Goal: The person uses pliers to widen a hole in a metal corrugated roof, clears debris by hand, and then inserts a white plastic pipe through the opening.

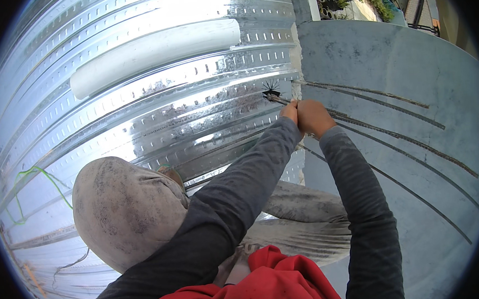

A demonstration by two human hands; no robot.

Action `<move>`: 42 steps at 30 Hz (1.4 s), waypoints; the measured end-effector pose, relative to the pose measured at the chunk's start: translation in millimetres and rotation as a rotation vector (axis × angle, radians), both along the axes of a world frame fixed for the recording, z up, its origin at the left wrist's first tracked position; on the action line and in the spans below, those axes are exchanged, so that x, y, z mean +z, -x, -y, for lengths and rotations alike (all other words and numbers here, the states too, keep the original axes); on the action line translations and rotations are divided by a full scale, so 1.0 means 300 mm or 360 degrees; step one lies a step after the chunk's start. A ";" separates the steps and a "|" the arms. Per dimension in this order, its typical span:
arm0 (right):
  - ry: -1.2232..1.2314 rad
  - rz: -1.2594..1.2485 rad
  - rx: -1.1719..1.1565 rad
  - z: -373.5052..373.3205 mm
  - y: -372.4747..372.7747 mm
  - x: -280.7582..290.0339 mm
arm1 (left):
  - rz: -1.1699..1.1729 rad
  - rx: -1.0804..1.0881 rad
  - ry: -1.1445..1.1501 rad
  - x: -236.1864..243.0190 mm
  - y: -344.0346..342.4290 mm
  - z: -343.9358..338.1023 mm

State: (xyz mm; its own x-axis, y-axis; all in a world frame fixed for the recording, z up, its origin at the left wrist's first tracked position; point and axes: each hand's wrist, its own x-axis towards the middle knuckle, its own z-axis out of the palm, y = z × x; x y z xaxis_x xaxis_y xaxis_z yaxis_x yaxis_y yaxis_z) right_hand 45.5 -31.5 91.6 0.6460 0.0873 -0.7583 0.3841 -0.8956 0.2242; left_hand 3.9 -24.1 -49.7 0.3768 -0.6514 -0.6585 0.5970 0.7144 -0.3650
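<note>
Rod (281, 100) gripped by both hands (313, 116)

Arms (241, 190) outstretched, hands (313, 117) clenched together

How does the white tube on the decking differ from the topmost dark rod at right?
The white tube is thick and pale; the topmost rod is thin and dark. The tube lies on the decking; the rod extends over the blue-grey surface. Both are long.

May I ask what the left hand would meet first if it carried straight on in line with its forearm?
Most likely the right hand, close beside the left hand, though depth is hard to judge from this view.
</note>
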 end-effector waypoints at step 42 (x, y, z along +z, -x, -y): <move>0.0122 0.0314 0.0980 -0.109 0.043 0.115 | -0.0102 0.0859 0.0267 0.320 0.089 -0.135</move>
